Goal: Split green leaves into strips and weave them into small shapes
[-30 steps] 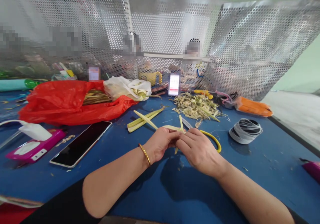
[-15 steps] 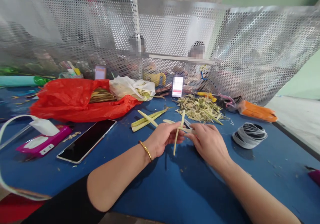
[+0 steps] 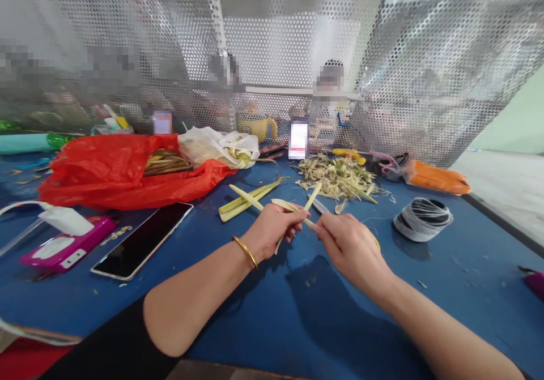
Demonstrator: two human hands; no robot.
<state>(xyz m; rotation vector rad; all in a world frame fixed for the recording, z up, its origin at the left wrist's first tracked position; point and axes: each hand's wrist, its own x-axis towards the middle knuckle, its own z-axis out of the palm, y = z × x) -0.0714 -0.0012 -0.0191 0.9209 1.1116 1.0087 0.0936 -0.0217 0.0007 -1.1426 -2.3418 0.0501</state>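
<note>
Above the desk, well in from its near edge, the left hand pinches crossed pale leaf strips; the right hand, curled closed, grips one strip's end. Beyond lie loose stalks, then leaf scraps toward the far edge.

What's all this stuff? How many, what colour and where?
Leaf strips: at least two, pale green, crossed at left hand
Stalks: several, pale green, beyond left hand
Shreds: one pile, pale green, beyond right hand
Red bag: one, red, back left
White bag: one, white, beside red bag
Dark-screened phone: one, black, left
Lit screen: one, white, back middle
Power strip: one, magenta, far left
Spool: one, white thread, right
Packet: one, orange, back right
Mug: one, yellow, back middle
Panels: several, silver, across back
Table: one, blue, underneath
Bracelet: one, gold, left wrist
Left hand: one, bare, gripping strips
Right hand: one, bare, pinching a strip's end
</note>
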